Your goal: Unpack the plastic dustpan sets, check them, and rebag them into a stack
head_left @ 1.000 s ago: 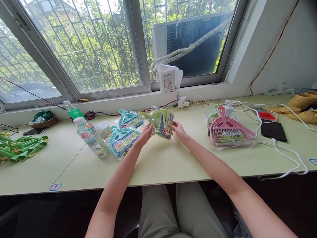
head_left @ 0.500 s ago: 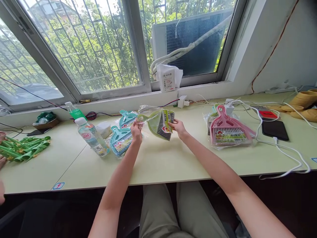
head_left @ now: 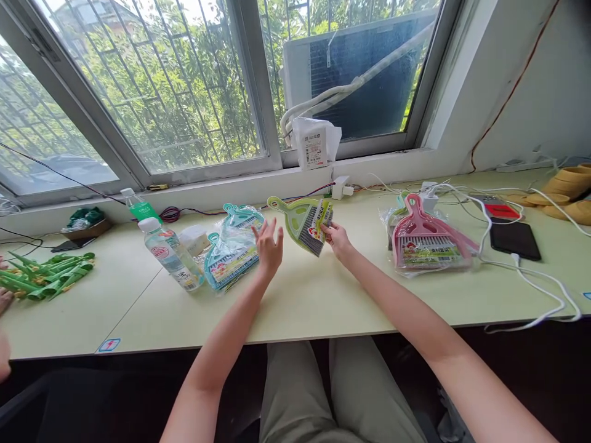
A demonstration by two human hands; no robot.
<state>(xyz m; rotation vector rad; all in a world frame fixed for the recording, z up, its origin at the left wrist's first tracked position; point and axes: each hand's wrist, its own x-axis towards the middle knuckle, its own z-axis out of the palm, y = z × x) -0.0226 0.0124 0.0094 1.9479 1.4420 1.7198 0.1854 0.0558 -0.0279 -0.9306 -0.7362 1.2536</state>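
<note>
My right hand (head_left: 338, 240) grips the lower right corner of a green dustpan and brush set (head_left: 297, 221), at its printed label. The set is held tilted above the table, its looped handle pointing up and left, dark bristles below. My left hand (head_left: 269, 246) is open, fingers spread, just left of the set and apart from it. Beside that hand, two blue dustpan and brush sets (head_left: 226, 271) lie on the table with crumpled clear plastic (head_left: 234, 237) over them. Pink dustpan and brush sets (head_left: 425, 237) in clear wrapping lie to the right.
Two bottles, one clear (head_left: 173, 255) and one green-labelled (head_left: 140, 206), stand left. Green stalk-like pieces (head_left: 50, 274) lie farther left near another person's hand. A black phone (head_left: 514, 239) with white cables (head_left: 547, 289) lies right. A white package (head_left: 315, 147) stands at the window.
My left hand has let go of the green set's handle end and opened. Clear plastic has left the green set and now lies over the blue sets. The green set tilted slightly.
</note>
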